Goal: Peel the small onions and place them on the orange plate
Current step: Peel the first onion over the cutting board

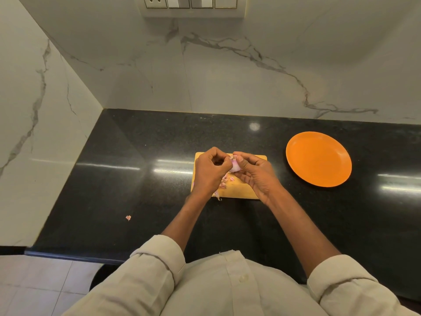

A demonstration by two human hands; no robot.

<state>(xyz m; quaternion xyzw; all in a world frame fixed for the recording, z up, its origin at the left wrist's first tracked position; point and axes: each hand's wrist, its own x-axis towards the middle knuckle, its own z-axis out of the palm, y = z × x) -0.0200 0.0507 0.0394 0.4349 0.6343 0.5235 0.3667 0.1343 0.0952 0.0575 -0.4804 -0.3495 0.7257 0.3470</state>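
A: Grip first?
B: One small onion (234,167), pale pink, pinched between both hands just above the cutting board (241,189). Right hand (255,173) cradles it from below w/ curled fingers, thumb on its top end. Left hand (210,171) has fingertips curled in at the same top end, nipping at skin there. Both closed tight on the onion, no gap visible.
A: Any writing, brands?
B: None readable on anything.
A: What's right under the grip?
B: Peel scraps (224,182), pinkish, a loose little heap on the yellow board below and slightly left of the onion; can't count them exactly. One strip hangs off the board's near edge. Hands cover much of the board's far half.
A: Farther out?
B: One orange plate (319,159), well to the right of the grip, nothing on it, sitting on the black counter (114,190). One stray peel bit (128,217) on the counter, well to the left and nearer the person.
A: Beyond that?
B: Marble-look wall behind and to the left; a switch panel (190,2) high up past the hands, 1 socket plus approx 3 switch plates. Beige rolled sleeves (159,258), two, near edge.
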